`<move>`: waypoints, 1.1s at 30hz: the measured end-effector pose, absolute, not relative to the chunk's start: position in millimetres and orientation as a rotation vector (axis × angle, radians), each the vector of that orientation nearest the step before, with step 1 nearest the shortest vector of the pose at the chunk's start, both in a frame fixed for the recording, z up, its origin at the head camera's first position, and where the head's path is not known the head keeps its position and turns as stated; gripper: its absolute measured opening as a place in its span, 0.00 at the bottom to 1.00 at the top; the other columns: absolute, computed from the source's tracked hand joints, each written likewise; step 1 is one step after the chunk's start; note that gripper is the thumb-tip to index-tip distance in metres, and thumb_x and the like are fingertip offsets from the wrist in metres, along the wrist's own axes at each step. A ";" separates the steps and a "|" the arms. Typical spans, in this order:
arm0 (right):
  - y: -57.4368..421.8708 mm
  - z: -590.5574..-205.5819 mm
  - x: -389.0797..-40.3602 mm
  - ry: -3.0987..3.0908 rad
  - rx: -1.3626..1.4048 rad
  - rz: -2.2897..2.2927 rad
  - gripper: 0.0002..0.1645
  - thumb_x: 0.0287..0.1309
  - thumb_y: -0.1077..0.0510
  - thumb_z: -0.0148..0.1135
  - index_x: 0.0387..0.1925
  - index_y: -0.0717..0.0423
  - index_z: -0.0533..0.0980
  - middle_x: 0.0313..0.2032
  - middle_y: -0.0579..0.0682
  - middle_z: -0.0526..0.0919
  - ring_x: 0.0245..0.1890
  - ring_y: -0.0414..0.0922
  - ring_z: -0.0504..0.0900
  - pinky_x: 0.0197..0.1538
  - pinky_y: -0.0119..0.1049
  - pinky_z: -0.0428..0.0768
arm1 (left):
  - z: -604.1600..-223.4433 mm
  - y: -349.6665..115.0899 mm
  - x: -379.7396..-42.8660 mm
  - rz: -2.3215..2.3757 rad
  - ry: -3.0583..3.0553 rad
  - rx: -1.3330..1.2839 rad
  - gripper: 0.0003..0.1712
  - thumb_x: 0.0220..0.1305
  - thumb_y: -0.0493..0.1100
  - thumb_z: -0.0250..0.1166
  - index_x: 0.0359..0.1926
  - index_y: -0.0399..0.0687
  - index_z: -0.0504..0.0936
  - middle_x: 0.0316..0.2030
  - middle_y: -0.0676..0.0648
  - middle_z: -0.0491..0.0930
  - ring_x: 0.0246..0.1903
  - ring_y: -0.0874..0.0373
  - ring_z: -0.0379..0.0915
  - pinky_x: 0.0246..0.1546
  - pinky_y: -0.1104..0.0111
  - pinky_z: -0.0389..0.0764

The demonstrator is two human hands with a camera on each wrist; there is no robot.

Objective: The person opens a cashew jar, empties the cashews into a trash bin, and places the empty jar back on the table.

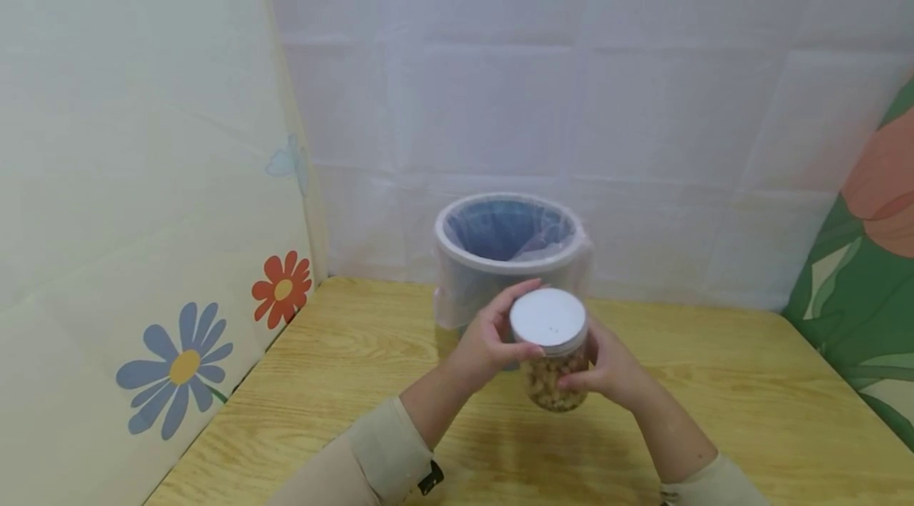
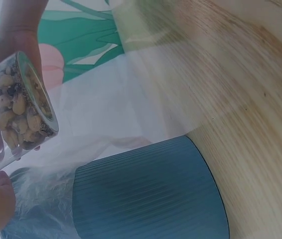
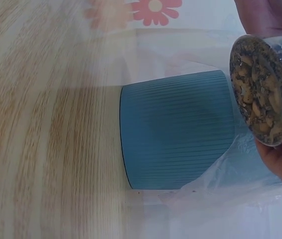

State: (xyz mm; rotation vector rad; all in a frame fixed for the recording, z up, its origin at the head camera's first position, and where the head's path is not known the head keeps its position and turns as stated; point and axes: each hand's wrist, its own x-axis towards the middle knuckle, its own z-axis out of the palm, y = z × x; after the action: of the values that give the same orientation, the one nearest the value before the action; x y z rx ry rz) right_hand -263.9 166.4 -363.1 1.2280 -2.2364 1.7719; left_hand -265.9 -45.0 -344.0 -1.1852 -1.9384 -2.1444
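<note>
A clear jar [image 1: 558,383] of nuts with a white lid [image 1: 548,319] is held up above the table, in front of a bin. My left hand [image 1: 487,338] grips the lid from the left, thumb at the near edge and fingers at the far edge. Lower down, my right hand [image 1: 612,362] grips the jar's body from the right, its thumb across the front. The lid sits on the jar. In the left wrist view the jar [image 2: 21,104] shows pale nuts and dark bits through its wall. Its base [image 3: 260,89] faces the right wrist camera.
Behind the jar stands a blue ribbed bin [image 3: 176,129] with a white rim [image 1: 457,244] and a clear plastic liner [image 1: 457,300] folded over it. The wood-grain table [image 1: 343,379] meets a pale cloth backdrop [image 1: 500,93]. Flower-printed panels [image 1: 184,367] flank both sides.
</note>
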 end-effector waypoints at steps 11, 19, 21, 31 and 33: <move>169.0 -365.7 -266.1 -2.276 1.237 1.729 0.50 0.35 0.70 0.71 0.62 0.64 0.57 0.53 0.60 0.71 0.52 0.43 0.73 0.55 0.35 0.71 | -342.5 -47.4 -264.2 -2.160 -1.908 -1.143 0.56 0.39 0.60 0.72 0.66 0.44 0.58 0.63 0.43 0.63 0.60 0.54 0.62 0.61 0.63 0.61; 172.7 -365.2 -266.7 -2.302 1.188 1.715 0.52 0.34 0.70 0.71 0.63 0.63 0.56 0.52 0.61 0.71 0.51 0.42 0.74 0.54 0.35 0.71 | -340.0 -53.0 -265.2 -2.189 -1.844 -1.169 0.57 0.39 0.57 0.73 0.66 0.38 0.57 0.61 0.36 0.63 0.57 0.55 0.65 0.56 0.68 0.67; 173.9 -364.7 -266.7 -2.310 1.173 1.718 0.53 0.34 0.70 0.71 0.64 0.62 0.56 0.52 0.62 0.72 0.51 0.42 0.74 0.54 0.36 0.71 | -340.2 -55.3 -265.3 -2.199 -1.829 -1.183 0.57 0.39 0.57 0.73 0.66 0.36 0.57 0.61 0.35 0.63 0.56 0.56 0.65 0.55 0.69 0.68; 181.2 -364.9 -267.3 -2.242 1.234 1.824 0.51 0.39 0.73 0.68 0.66 0.58 0.54 0.53 0.62 0.70 0.51 0.45 0.74 0.50 0.39 0.75 | -345.2 -64.8 -266.9 -2.178 -1.815 -1.197 0.57 0.39 0.55 0.74 0.65 0.33 0.57 0.61 0.34 0.63 0.54 0.58 0.67 0.53 0.70 0.70; 182.3 -364.5 -267.8 -2.213 1.268 1.818 0.51 0.39 0.74 0.67 0.66 0.59 0.54 0.54 0.63 0.69 0.52 0.47 0.73 0.51 0.38 0.75 | -347.2 -66.6 -267.9 -2.171 -1.814 -1.195 0.57 0.39 0.56 0.74 0.65 0.34 0.57 0.61 0.34 0.63 0.54 0.58 0.67 0.53 0.70 0.70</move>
State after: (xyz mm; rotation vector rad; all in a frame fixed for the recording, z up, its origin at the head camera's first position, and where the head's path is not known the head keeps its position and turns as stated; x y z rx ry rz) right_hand -267.8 182.3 -364.5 1.2676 -2.2130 1.8176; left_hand -267.9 -66.6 -347.2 -1.1946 -1.8141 -2.1707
